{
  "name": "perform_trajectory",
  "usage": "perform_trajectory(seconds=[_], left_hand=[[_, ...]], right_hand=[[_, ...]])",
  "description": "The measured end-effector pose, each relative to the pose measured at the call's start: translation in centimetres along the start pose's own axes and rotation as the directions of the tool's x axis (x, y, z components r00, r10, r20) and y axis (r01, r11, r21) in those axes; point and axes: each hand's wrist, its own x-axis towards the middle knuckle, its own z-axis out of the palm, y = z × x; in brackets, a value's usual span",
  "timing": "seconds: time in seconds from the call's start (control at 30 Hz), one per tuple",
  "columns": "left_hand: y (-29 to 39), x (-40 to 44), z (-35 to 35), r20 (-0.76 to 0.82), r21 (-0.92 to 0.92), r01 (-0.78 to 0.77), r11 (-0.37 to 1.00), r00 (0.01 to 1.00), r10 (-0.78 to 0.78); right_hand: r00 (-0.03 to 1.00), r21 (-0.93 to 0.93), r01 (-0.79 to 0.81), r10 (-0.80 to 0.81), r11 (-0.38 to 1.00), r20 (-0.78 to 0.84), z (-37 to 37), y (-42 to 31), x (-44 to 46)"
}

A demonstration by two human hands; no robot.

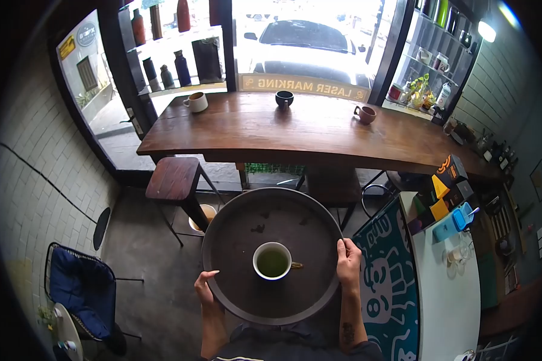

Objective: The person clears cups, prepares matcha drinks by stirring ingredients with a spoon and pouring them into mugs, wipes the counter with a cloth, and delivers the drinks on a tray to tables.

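Both of my hands carry a large round dark tray (pixel 229 240) by its rim. My left hand (pixel 206 287) grips the left edge, its thumb resting on top. On the right edge, my right hand (pixel 348 263) is closed round the rim. Near the tray's middle stands a white cup (pixel 272 261) of green liquid, upright, with a gold handle pointing right. Ahead, a long wooden table (pixel 247 129) bears a white mug (pixel 196 102) at the left, a black cup (pixel 284 99) in the middle and a reddish-brown cup (pixel 365 114) at the right.
Wooden stools (pixel 173 178) stand at the table's near side. A white counter (pixel 448 295) with boxes, a blue container (pixel 454 221) and glasses lies to the right. At the lower left are a blue-cushioned chair (pixel 81 286) and a small round table (pixel 70 328).
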Motion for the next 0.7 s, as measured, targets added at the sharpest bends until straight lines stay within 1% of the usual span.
perform_trajectory(seconds=[0.03,0.07,0.1,0.13,0.17,0.23,0.27,0.33,0.43,0.47,0.53,0.67,0.7], left_hand=[[0.9,1.4,1.3,0.01,-0.001,0.012,1.0,1.0,-0.012],[2.1,3.0,2.9,0.012,-0.187,0.185,0.965,0.982,-0.186],[3.1,4.5,4.3,0.043,-0.365,0.338,0.867,0.937,-0.347],[2.7,6.2,4.7,0.022,-0.351,0.365,0.862,0.924,-0.382],[2.6,8.0,5.3,0.029,-0.347,0.364,0.864,0.925,-0.378],[2.2,10.5,6.4,0.1,-0.347,0.389,0.853,0.92,-0.378],[1.9,12.0,6.8,0.102,-0.345,0.392,0.853,0.919,-0.38],[1.3,14.9,7.9,0.133,-0.455,0.461,0.762,0.881,-0.453],[1.3,18.1,10.2,0.142,-0.49,0.477,0.73,0.87,-0.472],[0.8,19.1,10.5,0.134,-0.491,0.471,0.733,0.872,-0.47],[-0.8,21.8,10.8,0.133,-0.476,0.465,0.747,0.877,-0.461],[-2.0,25.5,12.0,0.116,-0.491,0.443,0.75,0.887,-0.448],[-2.1,26.1,12.5,0.108,-0.497,0.431,0.753,0.892,-0.439]], right_hand=[[1.0,0.002,-0.003,0.003,1.0,-0.013,0.6,-0.3,1.3],[1.0,0.0,-0.014,0.014,1.0,-0.022,1.0,-0.5,2.4],[1.0,-0.017,-0.025,0.025,1.0,-0.016,1.5,-0.7,3.7],[1.0,-0.029,-0.029,0.028,0.999,-0.01,2.2,-1.0,5.2],[0.999,-0.024,-0.027,0.026,0.999,-0.018,2.9,-1.2,6.8],[1.0,-0.021,-0.002,0.002,1.0,-0.014,3.8,-1.4,9.1],[1.0,-0.022,-0.004,0.004,1.0,-0.017,4.3,-1.4,10.4],[1.0,-0.001,0.0,0.0,1.0,0.01,5.3,-1.2,13.2],[0.998,0.003,0.019,-0.019,1.0,0.057,6.5,0.1,17.5],[0.998,0.007,0.018,-0.018,1.0,0.065,6.9,0.5,18.9],[0.99,0.027,0.099,-0.101,0.995,0.102,7.6,1.0,21.8],[0.978,0.039,0.12,-0.125,0.992,0.167,8.5,-0.1,27.0],[0.971,-0.115,0.108,-0.08,0.987,0.225,8.2,-1.4,28.0]])
